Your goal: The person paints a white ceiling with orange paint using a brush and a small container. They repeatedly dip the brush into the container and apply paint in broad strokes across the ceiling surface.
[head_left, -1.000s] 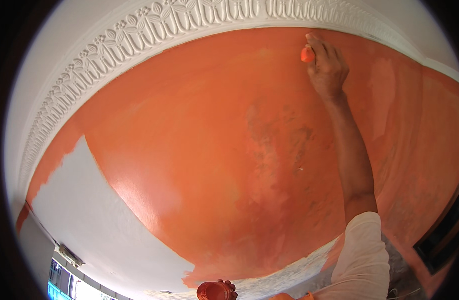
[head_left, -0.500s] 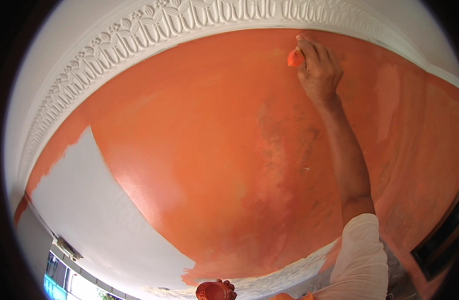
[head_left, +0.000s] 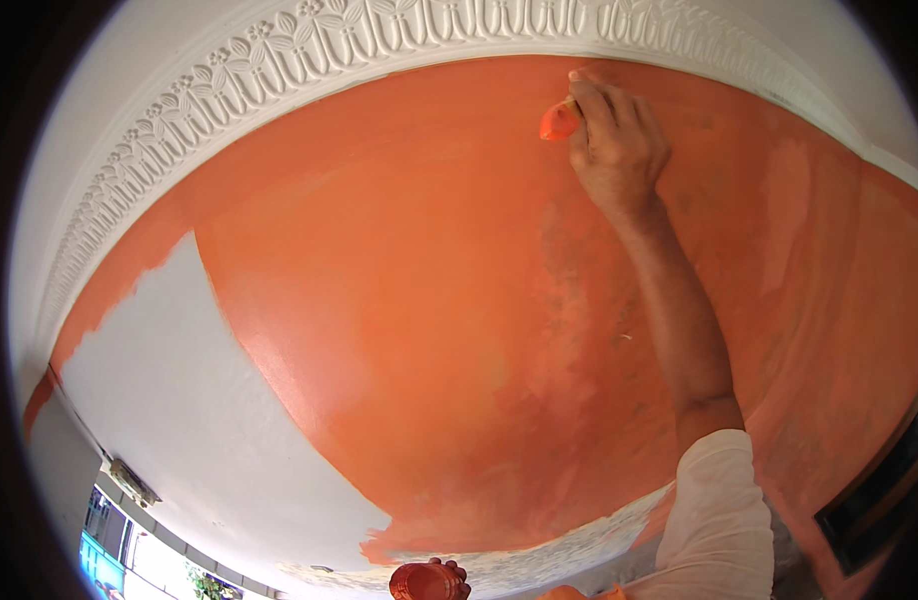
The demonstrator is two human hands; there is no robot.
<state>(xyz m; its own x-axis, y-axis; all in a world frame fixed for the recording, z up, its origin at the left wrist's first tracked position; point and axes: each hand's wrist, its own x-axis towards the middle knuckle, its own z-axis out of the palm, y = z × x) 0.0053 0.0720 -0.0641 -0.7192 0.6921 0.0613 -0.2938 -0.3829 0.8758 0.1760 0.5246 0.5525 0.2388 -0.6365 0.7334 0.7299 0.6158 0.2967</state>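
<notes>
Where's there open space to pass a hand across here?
Over the orange wall, between the grey-white patch and the right hand with its orange-tipped tool. Crowded: below the moulding, where that hand is, and at the bottom, where the left hand holds a reddish pot.

right hand [head_left: 621,145] holds orange-tipped tool [head_left: 558,122] before orange wall [head_left: 419,260] | left hand [head_left: 461,576] holds reddish pot [head_left: 419,584]

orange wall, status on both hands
Right hand gripping small orange tool below white molding. Left hand holding reddish cup, low. Wall orange beside pale grey patch. Right forearm blocking some view.
</notes>
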